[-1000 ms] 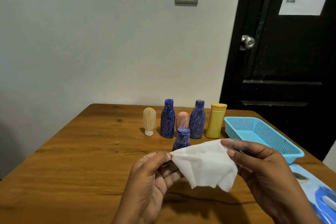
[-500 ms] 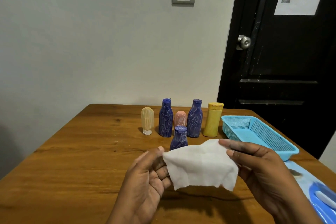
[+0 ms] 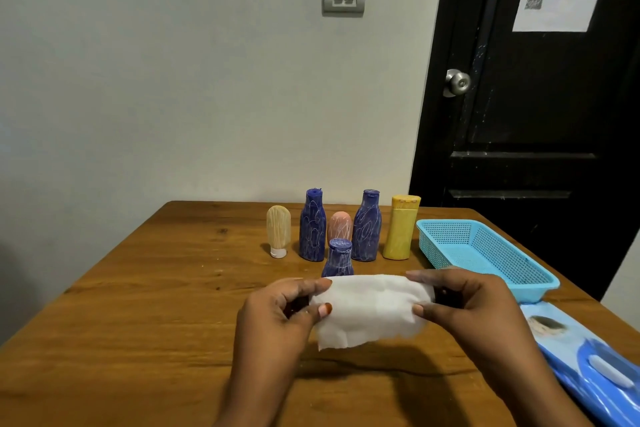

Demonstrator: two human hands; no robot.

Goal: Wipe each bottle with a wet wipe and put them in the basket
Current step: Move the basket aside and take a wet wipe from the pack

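A white wet wipe (image 3: 370, 308) is stretched between my hands above the table. My left hand (image 3: 277, 312) pinches its left edge and my right hand (image 3: 464, 305) pinches its right edge. Behind the wipe stands a small blue bottle (image 3: 338, 257), its base hidden. Further back in a row are a beige bottle (image 3: 278, 230), a tall blue bottle (image 3: 312, 225), a pink bottle (image 3: 340, 227), another blue bottle (image 3: 367, 225) and a yellow bottle (image 3: 401, 227). The light blue basket (image 3: 519, 282) lies to the right with nothing in it.
A blue wet wipe pack (image 3: 588, 357) lies at the table's right front edge. The wooden table (image 3: 138, 305) stands against a grey wall, with a black door (image 3: 536, 114) behind the basket.
Both hands have folded the loosely hanging wipe into a flatter, wider band and pulled it taut between them.
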